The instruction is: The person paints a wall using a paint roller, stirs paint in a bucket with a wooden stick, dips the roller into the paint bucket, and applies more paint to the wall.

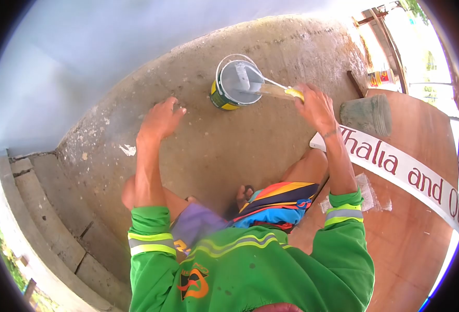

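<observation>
A paint can [221, 96] with a green and yellow label and a wire handle stands on the concrete floor in front of me. My right hand [315, 106] is closed around the yellow grip of a paint roller [295, 93]. The roller's white rod runs to the can, where its pale head lies inside. Beside the rod, a flat wooden stick [275, 91] reaches from the can toward that hand; whether the hand holds it too, I cannot tell. My left hand [162, 119] hangs over the floor left of the can, fingers loosely apart, holding nothing.
A pale wall [99, 57] rises ahead and left. Concrete block steps [52, 218] lie at lower left. To the right are a grey bucket [367, 114] on its side, a brown board [395, 223], a white lettered strip [395, 164] and a smaller tub [381, 78].
</observation>
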Demonstrator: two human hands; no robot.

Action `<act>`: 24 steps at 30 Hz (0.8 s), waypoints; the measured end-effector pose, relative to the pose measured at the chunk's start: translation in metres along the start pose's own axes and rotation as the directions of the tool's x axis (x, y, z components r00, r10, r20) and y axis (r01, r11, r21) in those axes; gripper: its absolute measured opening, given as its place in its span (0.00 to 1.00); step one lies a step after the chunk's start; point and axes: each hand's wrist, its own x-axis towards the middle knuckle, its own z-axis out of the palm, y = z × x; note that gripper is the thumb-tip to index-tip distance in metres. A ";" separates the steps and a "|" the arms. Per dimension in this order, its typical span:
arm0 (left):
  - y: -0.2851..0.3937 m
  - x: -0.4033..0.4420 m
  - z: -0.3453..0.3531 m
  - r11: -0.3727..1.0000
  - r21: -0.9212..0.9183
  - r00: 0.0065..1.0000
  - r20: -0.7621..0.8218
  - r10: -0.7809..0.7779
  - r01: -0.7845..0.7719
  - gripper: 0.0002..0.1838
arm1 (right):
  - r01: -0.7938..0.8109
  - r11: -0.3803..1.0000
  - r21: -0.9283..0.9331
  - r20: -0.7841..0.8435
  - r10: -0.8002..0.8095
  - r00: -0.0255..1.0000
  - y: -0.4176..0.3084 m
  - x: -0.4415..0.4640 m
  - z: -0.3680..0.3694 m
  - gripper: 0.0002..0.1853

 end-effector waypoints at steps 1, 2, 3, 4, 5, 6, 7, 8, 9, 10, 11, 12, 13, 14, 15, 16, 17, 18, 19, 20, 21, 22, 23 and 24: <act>0.000 0.001 -0.001 1.000 0.017 1.000 -0.001 0.005 -0.005 0.29 | 0.018 1.000 0.019 -0.019 -0.018 1.000 0.001 -0.003 -0.001 0.14; 0.000 0.002 -0.001 0.999 0.034 1.000 -0.002 0.011 -0.011 0.29 | 0.060 0.998 0.022 -0.057 -0.059 0.997 0.006 -0.002 0.011 0.14; 0.003 0.002 -0.002 0.999 0.032 1.000 0.009 0.011 -0.011 0.29 | 0.104 0.994 0.023 -0.095 -0.101 0.990 0.014 0.000 0.035 0.14; 0.007 0.002 -0.002 1.000 0.029 1.000 0.023 0.010 -0.011 0.29 | 0.147 0.989 0.021 -0.131 -0.143 0.981 0.016 0.000 0.044 0.13; 0.009 0.002 -0.002 1.000 0.028 0.999 0.036 0.009 -0.010 0.29 | 0.158 0.987 0.007 -0.171 -0.154 0.973 0.020 -0.005 0.048 0.13; 0.009 0.004 -0.002 0.999 0.027 0.999 0.034 0.019 -0.020 0.29 | 0.174 0.985 -0.008 -0.210 -0.172 0.962 0.019 -0.010 0.049 0.12; 0.007 0.004 0.000 0.999 0.024 0.999 0.028 0.022 -0.023 0.29 | 0.197 0.980 -0.023 -0.248 -0.197 0.949 0.016 -0.009 0.051 0.12; 0.004 0.003 0.002 0.999 0.024 0.999 0.031 0.026 -0.027 0.30 | 0.192 0.981 -0.018 -0.240 -0.190 0.952 0.015 -0.009 0.050 0.12; 0.004 0.001 0.003 1.000 0.013 0.999 0.043 0.021 -0.021 0.30 | 0.176 0.984 -0.011 -0.231 -0.174 0.957 0.013 -0.014 0.046 0.11; 0.005 0.002 0.002 1.000 0.003 0.999 0.050 0.021 -0.021 0.30 | 0.158 0.987 -0.009 -0.227 -0.156 0.961 0.014 -0.018 0.042 0.11; 0.006 0.004 0.001 1.000 -0.009 0.998 0.050 0.023 -0.022 0.30 | 0.156 0.988 -0.014 -0.231 -0.155 0.960 0.017 -0.021 0.039 0.11; 0.006 0.005 0.000 0.999 0.014 0.998 0.052 0.032 -0.032 0.30 | 0.158 0.987 -0.018 -0.238 -0.158 0.958 0.019 -0.023 0.036 0.12; 0.004 0.007 0.001 0.999 0.036 0.998 0.049 0.035 -0.037 0.30 | 0.167 0.986 -0.022 -0.245 -0.168 0.955 0.018 -0.023 0.032 0.12; 0.002 0.006 0.002 0.998 0.058 0.998 0.054 0.032 -0.035 0.30 | 0.134 0.991 0.004 -0.246 -0.129 0.961 0.017 -0.027 0.027 0.12; 0.002 0.003 0.002 0.999 0.048 0.999 0.052 0.015 -0.017 0.30 | 0.093 0.995 0.032 -0.239 -0.083 0.968 0.014 -0.036 0.015 0.13; 0.005 0.001 0.001 0.999 0.039 0.999 0.050 0.001 -0.003 0.30 | 0.049 0.997 0.058 -0.231 -0.035 0.972 0.013 -0.042 0.007 0.13; 0.008 0.001 0.000 1.000 0.030 0.999 0.044 -0.008 0.007 0.30 | 0.014 0.998 0.067 -0.187 -0.001 0.982 0.013 -0.042 0.002 0.13; 0.009 0.002 0.000 1.000 0.029 0.999 0.036 0.003 -0.004 0.30 | -0.022 0.997 0.073 -0.145 0.032 0.989 0.013 -0.042 -0.002 0.14; 0.008 0.002 0.000 0.999 0.029 0.999 0.030 0.013 -0.014 0.29 | -0.058 0.995 0.078 -0.101 0.065 0.993 0.014 -0.042 -0.004 0.14; 0.009 0.001 0.001 0.999 0.029 0.999 0.023 0.023 -0.024 0.29 | -0.039 0.998 0.056 -0.109 0.045 0.993 0.017 -0.037 0.008 0.14; 0.010 0.002 0.000 0.999 0.041 0.999 0.037 0.020 -0.021 0.29 | -0.020 0.999 0.034 -0.119 0.024 0.993 0.022 -0.024 0.030 0.14; 0.012 0.003 0.000 0.998 0.054 0.999 0.049 0.016 -0.018 0.30 | 0.000 1.000 0.011 -0.128 0.002 0.992 0.024 -0.014 0.046 0.14; 0.014 0.003 -0.001 0.998 0.066 0.998 0.061 0.011 -0.015 0.30 | 0.014 0.999 0.034 -0.133 -0.010 0.991 0.020 -0.007 0.052 0.14; 0.015 0.003 -0.001 0.998 0.065 0.998 0.070 0.008 -0.013 0.30 | 0.030 0.998 0.056 -0.135 -0.022 0.991 0.012 -0.001 0.058 0.14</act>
